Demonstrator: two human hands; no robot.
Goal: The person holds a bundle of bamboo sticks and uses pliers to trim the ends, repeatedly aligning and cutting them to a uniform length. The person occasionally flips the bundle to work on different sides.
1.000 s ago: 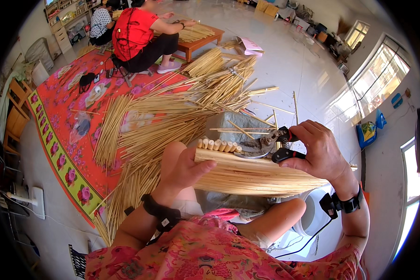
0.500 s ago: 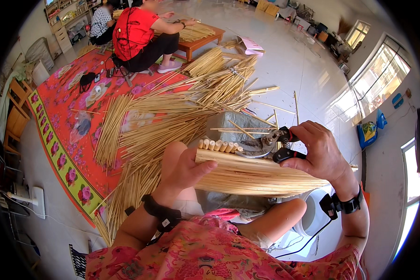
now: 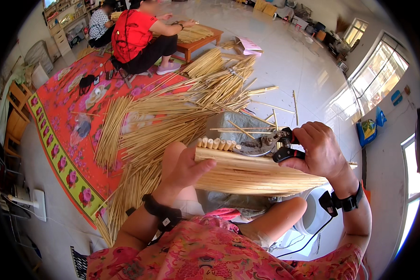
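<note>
Clearly, we've got the bundle of sticks (image 3: 261,175) over our knees (image 3: 289,210), L hand (image 3: 186,170) clasping one end, thumb in front, other fingers mostly hidden; R hand (image 3: 319,149) grasps the shears (image 3: 271,140) by the handles, blades by the pale tips (image 3: 217,143). Sticks: prob. light, stiff, smooth, apt to slip/split; best hold whole bunch near its end, w/ fingers clear.

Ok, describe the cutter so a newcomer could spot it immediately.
From the red flowered mat, look right to the long bundle of pale sticks. At its far edge, in the right grip, is the cutter: grey metal blades and black-and-red handles set it apart from the pale sticks.
</note>
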